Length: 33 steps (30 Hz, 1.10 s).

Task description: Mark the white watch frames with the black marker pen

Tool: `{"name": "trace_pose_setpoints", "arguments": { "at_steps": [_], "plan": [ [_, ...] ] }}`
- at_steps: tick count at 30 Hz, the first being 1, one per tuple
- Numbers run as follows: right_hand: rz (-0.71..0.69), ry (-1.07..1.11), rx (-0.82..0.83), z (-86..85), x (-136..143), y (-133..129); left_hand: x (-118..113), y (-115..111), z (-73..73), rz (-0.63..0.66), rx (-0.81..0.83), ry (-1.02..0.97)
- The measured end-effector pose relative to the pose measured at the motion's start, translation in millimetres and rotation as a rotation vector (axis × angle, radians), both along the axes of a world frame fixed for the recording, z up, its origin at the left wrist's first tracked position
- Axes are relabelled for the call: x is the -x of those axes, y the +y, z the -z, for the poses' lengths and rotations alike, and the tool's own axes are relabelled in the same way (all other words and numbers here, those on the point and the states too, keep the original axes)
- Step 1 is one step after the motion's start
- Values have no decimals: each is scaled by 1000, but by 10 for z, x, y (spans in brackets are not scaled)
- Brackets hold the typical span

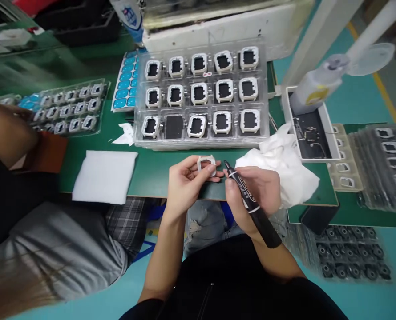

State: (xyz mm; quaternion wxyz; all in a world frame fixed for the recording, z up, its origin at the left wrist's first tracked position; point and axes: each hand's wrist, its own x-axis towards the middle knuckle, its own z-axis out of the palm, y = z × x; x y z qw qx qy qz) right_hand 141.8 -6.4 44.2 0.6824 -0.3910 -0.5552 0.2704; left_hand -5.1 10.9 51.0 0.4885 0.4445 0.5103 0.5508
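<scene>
My left hand (pixel 183 183) pinches a small white watch-case frame (pixel 203 161) between thumb and fingers, just over the front edge of the green table. In my right hand (pixel 256 191) is a black marker pen (pixel 246 195), uncapped, its dark tip pointing up and left toward the frame. A small gap separates the tip from the frame. Behind my hands lies a clear plastic tray (pixel 201 103) holding rows of similar white frames. One compartment (pixel 174 127) in its front row shows only a dark square base.
White foam sheets (pixel 104 175) lie to the left, and crumpled white tissue (pixel 284 164) on the right. A white box (pixel 313 129) holds a bottle (pixel 314 86). Trays are stacked at far right (pixel 388 164). A co-worker's arm (pixel 9 133) rests at the left beside another tray (pixel 73 109).
</scene>
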Motion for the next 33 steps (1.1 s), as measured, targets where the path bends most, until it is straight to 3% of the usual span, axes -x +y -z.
{"name": "trace_pose_setpoints", "arguments": {
  "at_steps": [4, 12, 19, 33],
  "plan": [
    [-76, -76, 22, -35, 6, 14, -1, -16, -18, 50, -4, -27],
    [-38, -250, -56, -79, -29, 51, -20, -57, 41, 35, -34, 124],
    [-8, -291, -56, -77, -28, 41, -26, -97, 36, -7, -102, 342],
    [-18, -288, -56, -74, -23, 49, -41, -123, 33, -55, -182, 502]
  ]
}}
